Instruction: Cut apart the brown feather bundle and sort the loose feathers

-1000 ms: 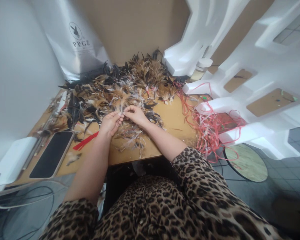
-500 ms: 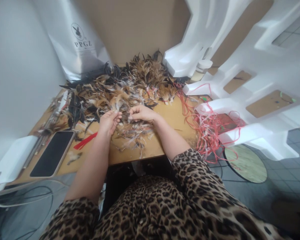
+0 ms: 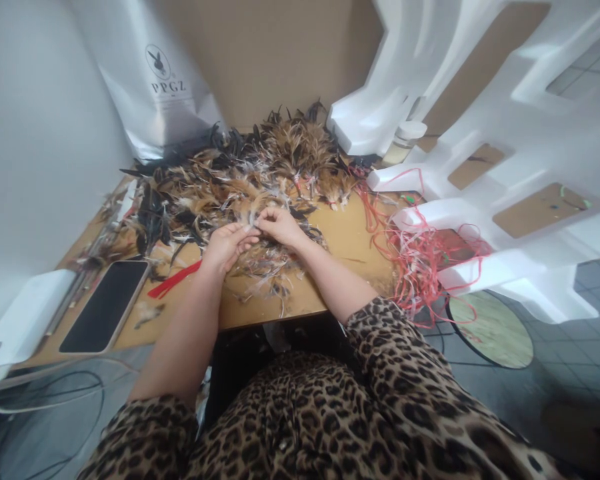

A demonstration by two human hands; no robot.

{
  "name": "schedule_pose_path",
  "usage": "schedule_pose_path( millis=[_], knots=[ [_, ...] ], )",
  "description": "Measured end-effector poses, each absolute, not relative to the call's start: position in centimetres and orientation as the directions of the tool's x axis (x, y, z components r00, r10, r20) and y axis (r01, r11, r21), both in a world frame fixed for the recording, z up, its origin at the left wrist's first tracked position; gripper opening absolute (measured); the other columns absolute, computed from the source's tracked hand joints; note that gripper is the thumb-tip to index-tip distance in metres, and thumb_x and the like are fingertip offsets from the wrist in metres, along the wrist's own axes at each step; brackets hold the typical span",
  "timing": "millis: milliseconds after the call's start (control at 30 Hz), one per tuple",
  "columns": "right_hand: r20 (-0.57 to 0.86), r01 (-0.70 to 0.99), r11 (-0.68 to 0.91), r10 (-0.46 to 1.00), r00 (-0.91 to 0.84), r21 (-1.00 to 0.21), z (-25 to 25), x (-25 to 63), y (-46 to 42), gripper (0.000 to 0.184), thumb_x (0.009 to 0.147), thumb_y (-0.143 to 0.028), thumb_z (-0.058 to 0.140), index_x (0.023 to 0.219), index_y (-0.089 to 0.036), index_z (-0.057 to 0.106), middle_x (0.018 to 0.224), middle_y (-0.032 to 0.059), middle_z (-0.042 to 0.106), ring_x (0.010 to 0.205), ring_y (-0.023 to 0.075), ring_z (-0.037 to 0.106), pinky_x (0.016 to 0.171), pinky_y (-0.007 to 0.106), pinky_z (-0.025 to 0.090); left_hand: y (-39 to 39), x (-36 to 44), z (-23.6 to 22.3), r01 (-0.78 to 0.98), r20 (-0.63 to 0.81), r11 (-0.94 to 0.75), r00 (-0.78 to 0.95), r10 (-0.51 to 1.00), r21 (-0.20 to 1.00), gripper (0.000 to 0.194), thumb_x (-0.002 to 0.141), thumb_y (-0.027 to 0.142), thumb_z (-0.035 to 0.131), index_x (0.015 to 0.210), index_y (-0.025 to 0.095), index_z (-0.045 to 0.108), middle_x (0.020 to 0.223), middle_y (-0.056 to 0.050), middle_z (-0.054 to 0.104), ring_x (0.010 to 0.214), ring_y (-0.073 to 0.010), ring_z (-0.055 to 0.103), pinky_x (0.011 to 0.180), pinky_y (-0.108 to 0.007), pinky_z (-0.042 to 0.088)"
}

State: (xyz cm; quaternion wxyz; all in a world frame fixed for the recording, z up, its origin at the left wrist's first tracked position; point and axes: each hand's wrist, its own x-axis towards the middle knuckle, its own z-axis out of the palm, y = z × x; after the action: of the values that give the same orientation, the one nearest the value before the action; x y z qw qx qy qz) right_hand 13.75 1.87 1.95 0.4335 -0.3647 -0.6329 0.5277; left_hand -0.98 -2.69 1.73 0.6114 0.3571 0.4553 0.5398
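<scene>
My left hand (image 3: 229, 245) pinches a feather (image 3: 253, 212), pale at its base, between thumb and fingers over the middle of the table. Close against it, my right hand (image 3: 279, 227) is closed in a pinch at the same feather's lower end; its fingertips meet the left ones. Behind both hands spreads a heap of brown, black and white feathers (image 3: 295, 143). Loose fluff and feather scraps (image 3: 267, 267) lie beneath and in front of the hands. A red strip (image 3: 175, 280) rests beside my left wrist.
A phone (image 3: 105, 307) and a white power strip (image 3: 27, 317) lie at the left. Tangled pink ribbon (image 3: 417, 257) spills over the right edge by white foam packing (image 3: 520, 267). A lidded jar (image 3: 405, 141) and a silver bag (image 3: 165, 120) stand behind.
My left hand has moved right and slightly up to meet the right hand. My right hand has shifted a little left and up. The gap between them has closed.
</scene>
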Motion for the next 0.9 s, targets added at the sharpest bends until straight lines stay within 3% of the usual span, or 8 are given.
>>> schedule_pose_path(
  millis=[400,533,633,733,833,900],
  knots=[
    [0.153,0.047,0.184,0.914,-0.377,-0.982,2.6,14.1,1.6,0.022,0.067,-0.035,0.064,0.072,-0.014,0.06,0.057,-0.0047,0.055,0.052,0.0056,0.043,0.054,0.019,0.037,-2.9,-0.6,2.3,-0.217,-0.139,0.121,-0.07,0.988,0.969,0.016,0.064,0.017,0.073,0.073,0.008,0.063,0.068,-0.009,0.069,0.05,-0.0083,0.061,0.045,-0.015,0.045],
    [0.212,0.207,0.306,0.901,-0.378,-0.929,2.9,15.0,2.2,0.02,0.071,-0.033,0.062,0.074,-0.013,0.064,0.062,-0.0019,0.059,0.056,0.0072,0.048,0.059,0.02,0.039,-2.4,-1.3,2.2,-0.263,-0.086,0.029,-0.209,0.974,0.964,0.012,0.067,0.017,0.07,0.071,0.009,0.062,0.071,-0.008,0.07,0.05,-0.0065,0.06,0.044,-0.013,0.043],
    [0.242,0.421,0.441,0.861,-0.447,-0.793,2.8,15.6,2.5,0.015,0.071,-0.028,0.062,0.075,-0.013,0.066,0.071,0.0011,0.064,0.064,0.0098,0.054,0.066,0.022,0.04,-2.1,-1.7,2.0,-0.294,-0.08,0.0,-0.26,0.962,0.956,0.01,0.069,0.017,0.068,0.07,0.01,0.061,0.073,-0.008,0.07,0.051,-0.0057,0.059,0.044,-0.012,0.043],
    [0.208,0.635,0.531,0.833,-0.513,-0.561,2.6,15.5,2.1,0.015,0.071,-0.027,0.063,0.08,-0.016,0.068,0.084,0.0044,0.067,0.077,0.0149,0.057,0.071,0.025,0.04,-2.0,-1.8,1.7,-0.291,-0.069,-0.012,-0.266,0.961,0.957,0.011,0.068,0.018,0.069,0.072,0.01,0.062,0.073,-0.008,0.07,0.052,-0.0065,0.06,0.044,-0.013,0.044],
    [0.162,0.74,0.566,0.821,-0.548,-0.364,2.5,15.0,1.4,0.014,0.075,-0.024,0.057,0.081,-0.017,0.068,0.091,0.009,0.067,0.084,0.0194,0.058,0.07,0.028,0.039,-1.9,-1.8,1.4,-0.25,-0.064,-0.006,-0.269,0.961,0.968,0.013,0.067,0.018,0.07,0.073,0.009,0.062,0.074,-0.008,0.07,0.052,-0.0073,0.061,0.044,-0.014,0.044],
    [0.156,0.758,0.573,0.818,-0.554,-0.31,2.6,14.7,1.1,0.016,0.078,-0.02,0.051,0.079,-0.016,0.067,0.091,0.0107,0.066,0.083,0.02,0.058,0.068,0.028,0.038,-1.9,-1.7,1.3,-0.223,-0.061,-0.002,-0.276,0.959,0.975,0.014,0.067,0.019,0.07,0.072,0.009,0.062,0.075,-0.009,0.07,0.053,-0.0077,0.061,0.044,-0.014,0.044]
  ],
)
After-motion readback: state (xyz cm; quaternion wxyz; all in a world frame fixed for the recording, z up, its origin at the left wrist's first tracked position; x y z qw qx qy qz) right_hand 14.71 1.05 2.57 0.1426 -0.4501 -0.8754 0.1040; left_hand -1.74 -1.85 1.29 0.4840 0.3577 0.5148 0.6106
